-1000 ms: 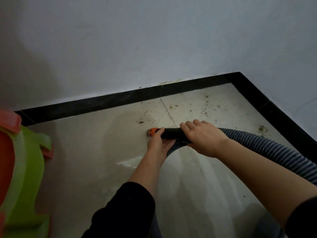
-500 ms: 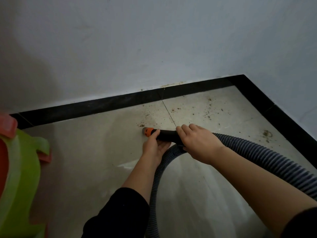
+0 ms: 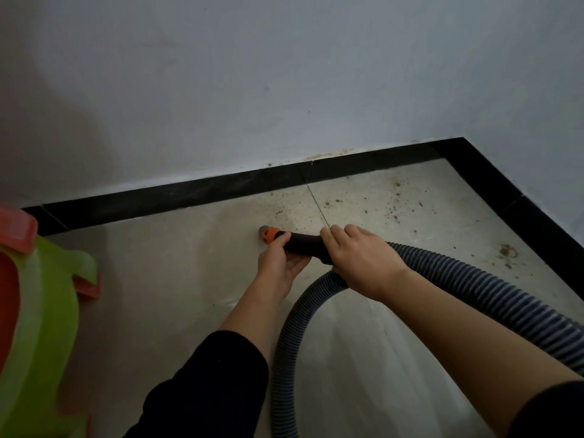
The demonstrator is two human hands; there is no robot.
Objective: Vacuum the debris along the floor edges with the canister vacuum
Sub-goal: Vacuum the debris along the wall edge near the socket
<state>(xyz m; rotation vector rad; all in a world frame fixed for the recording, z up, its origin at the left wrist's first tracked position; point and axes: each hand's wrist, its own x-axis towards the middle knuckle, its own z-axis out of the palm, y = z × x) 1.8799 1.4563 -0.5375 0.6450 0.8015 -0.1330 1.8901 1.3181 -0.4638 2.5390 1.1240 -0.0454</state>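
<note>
Head view: both hands, left hand (image 3: pixel 281 263) and right hand (image 3: pixel 360 260), grip nozzle (image 3: pixel 297 242).

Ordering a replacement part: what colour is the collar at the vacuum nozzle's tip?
Orange collar on a black nozzle, seen in the head view.

I see a dim room corner: pale bluish walls (image 3: pixel 284 74) meet a glossy beige tiled floor (image 3: pixel 158 295), edged by a black skirting strip (image 3: pixel 189 194). A green and orange plastic seat (image 3: pixel 41 311) stands at my left.
</note>
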